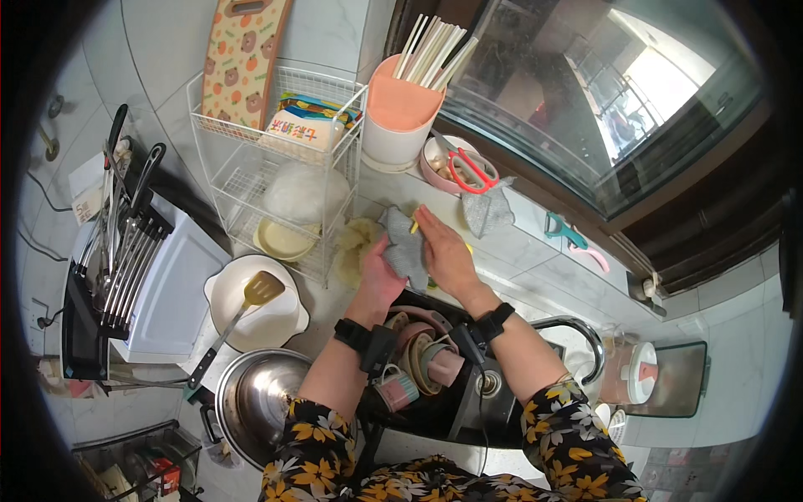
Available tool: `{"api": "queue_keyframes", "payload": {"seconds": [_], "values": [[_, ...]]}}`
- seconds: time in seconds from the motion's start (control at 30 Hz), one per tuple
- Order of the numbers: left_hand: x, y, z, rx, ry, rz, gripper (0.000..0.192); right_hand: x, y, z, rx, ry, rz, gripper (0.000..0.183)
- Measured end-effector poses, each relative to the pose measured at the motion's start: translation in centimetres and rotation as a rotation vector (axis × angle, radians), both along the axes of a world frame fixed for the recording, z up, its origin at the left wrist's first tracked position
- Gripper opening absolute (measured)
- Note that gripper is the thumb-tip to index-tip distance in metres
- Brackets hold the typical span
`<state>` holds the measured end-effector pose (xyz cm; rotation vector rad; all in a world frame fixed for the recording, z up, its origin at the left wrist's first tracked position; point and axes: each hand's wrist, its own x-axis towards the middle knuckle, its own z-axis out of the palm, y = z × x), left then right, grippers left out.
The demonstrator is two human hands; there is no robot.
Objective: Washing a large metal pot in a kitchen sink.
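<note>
A grey dishcloth [404, 248] is between my two hands, above the counter just behind the sink. My left hand [381, 273] grips its left edge with the thumb raised. My right hand [446, 254] lies nearly flat against its right side, fingers extended, and a small yellow thing shows by the fingertips. Left of the cloth sits a pale yellow, fluffy-looking item [356, 251]. Below my wrists the black sink [461, 408] holds stacked bowls [417, 357], a striped mug [396, 389] and a pink cup [445, 367].
A white pot [235, 301] with a spatula [262, 290] across it and a steel pan [257, 389] stand left. Behind are a wire rack [282, 216], a chopstick holder [401, 119], a bowl with red scissors [473, 172], another grey cloth [489, 210] and peelers [568, 232]. A faucet [593, 342] arches right.
</note>
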<state>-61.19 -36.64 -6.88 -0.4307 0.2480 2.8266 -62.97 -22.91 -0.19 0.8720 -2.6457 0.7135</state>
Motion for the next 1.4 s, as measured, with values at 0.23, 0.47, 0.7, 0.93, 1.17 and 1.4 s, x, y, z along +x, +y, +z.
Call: {"api": "queue_keyframes", "payload": {"seconds": [0.23, 0.47, 0.7, 0.93, 1.17, 1.4], "values": [[-0.3, -0.1, -0.7, 0.018, 0.085, -0.002, 0.039, -0.3, 0.3, -0.6, 0.027, 0.005, 0.008, 0.055], [0.2, -0.6, 0.3, -0.007, 0.043, 0.009, 0.039, -0.7, -0.1, -0.6, 0.048, -0.053, -0.003, 0.054], [3.7, -1.1, 3.1, -0.054, 0.056, 0.0, 0.041, -0.8, 1.0, 0.1, -0.073, -0.206, 0.016, 0.056], [8.8, 1.1, 6.7, 0.006, 0.058, -0.19, 0.043, 9.3, 5.3, -1.2, -0.933, -0.68, -0.222, 0.051], [14.2, 7.2, 7.5, -0.039, 0.076, -0.451, 0.04, 20.1, 12.7, -0.1, -1.435, -1.083, -0.29, 0.036], [20.8, 16.0, 2.2, -0.017, 0.047, -0.526, 0.035, 27.9, 14.0, 1.5, -0.814, -0.418, -0.69, 0.018]]}}
